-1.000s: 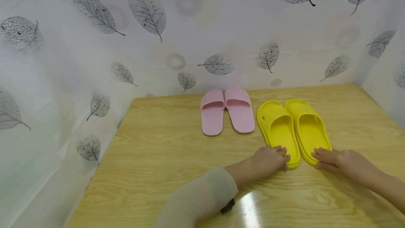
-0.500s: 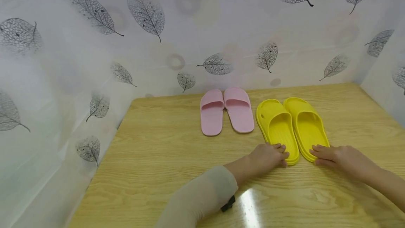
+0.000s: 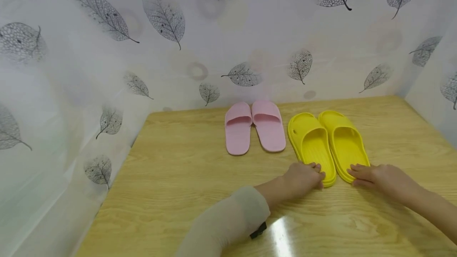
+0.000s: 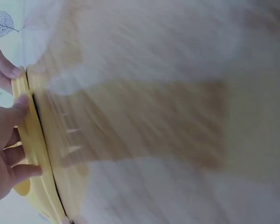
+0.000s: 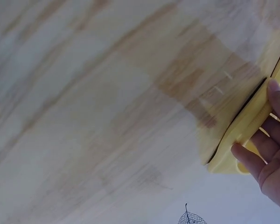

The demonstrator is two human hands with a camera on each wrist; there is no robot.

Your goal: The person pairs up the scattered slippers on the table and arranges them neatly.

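A pair of yellow slippers lies side by side on the wooden table in the head view, toes toward the back wall. My left hand grips the heel end of the left yellow slipper. In the left wrist view, its thumb and fingers hold the slipper's rim. At the heel of the right yellow slipper is my right hand, thumb and fingers pinching the edge, as the right wrist view also shows. Both soles appear to rest on the tabletop.
Two pink slippers stand to the left of the yellow pair, toes near the back wall. A white covering with a leaf print rises behind and at both sides. Below my left sleeve shows a small black object.
Both hands have pushed the yellow slippers slightly forward, toward the back wall. The pink slippers have stayed in place, and the head view has shifted a little.
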